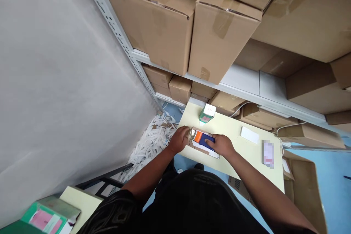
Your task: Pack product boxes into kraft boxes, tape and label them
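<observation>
Navy-and-orange packet: between my two hands, near the close edge of the pale yellow table (233,126); my right hand (223,146) pinches its navy end (205,140), thumb across the top.
Left hand: my left hand (179,139) is curled at the other end, by a shiny crinkled piece (192,134); I cannot tell whether its fingers pinch or only rest.
White-and-brown piece: lying under the packet (204,150), jutting towards me past my right thumb.
Handling: I judge it best to hold the packet level, thumb pressing lightly, while the left fingertips keep that crinkled end from slipping.
Close edge: just on my side of the grip, so I would keep the weight over the tabletop.
Far side: a green-and-white box (207,113) stands just beyond the grip, cardboard boxes (180,89) farther behind; a push forward could knock the nearer one.
Right side: pale tabletop runs from my right hand to a flat white box (249,135), giving sideways room.
Left side: paper strips (149,148) heap past my left hand, below the table's end.
</observation>
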Demonstrator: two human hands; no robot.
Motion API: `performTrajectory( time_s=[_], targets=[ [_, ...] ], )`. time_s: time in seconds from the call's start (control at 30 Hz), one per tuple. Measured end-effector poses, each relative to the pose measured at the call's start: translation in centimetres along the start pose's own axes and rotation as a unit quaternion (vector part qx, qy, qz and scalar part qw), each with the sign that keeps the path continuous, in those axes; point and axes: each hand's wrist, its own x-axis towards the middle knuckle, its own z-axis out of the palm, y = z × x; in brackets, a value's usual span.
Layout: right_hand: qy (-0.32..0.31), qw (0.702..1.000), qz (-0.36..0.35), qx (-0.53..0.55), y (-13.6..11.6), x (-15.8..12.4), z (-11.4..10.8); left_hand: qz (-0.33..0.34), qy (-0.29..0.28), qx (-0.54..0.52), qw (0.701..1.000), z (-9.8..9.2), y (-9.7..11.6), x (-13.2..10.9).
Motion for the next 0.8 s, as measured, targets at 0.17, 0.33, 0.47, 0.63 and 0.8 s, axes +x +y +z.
performTrajectory(
  time_s=[0.17, 0.33, 0.47, 0.63, 0.8],
  targets=[
    [-0.002, 1.000, -0.008, 0.005, 0.1, 0.4, 0.2, 0.153, -0.094, 0.155, 0.972, 1.0, 1.9, -0.4],
    [-0.005, 1.000, -0.013, 0.005, -0.1, 1.3, -0.1, 0.159, -0.082, 0.240, 0.954, 2.1, 1.5, -0.2],
    [-0.008, 0.999, -0.017, 0.030, 0.3, 1.3, -0.6, 0.168, -0.079, 0.272, 0.944, 1.9, 1.3, -0.2],
    [0.013, 0.997, -0.015, 0.078, 1.9, -0.4, -0.7, 0.175, -0.073, 0.291, 0.938, 2.0, 1.4, 0.0],
    [0.024, 0.996, 0.010, 0.085, 6.1, -2.7, -0.9, 0.170, -0.080, 0.303, 0.934, 2.1, 1.4, 0.1]
  ],
)
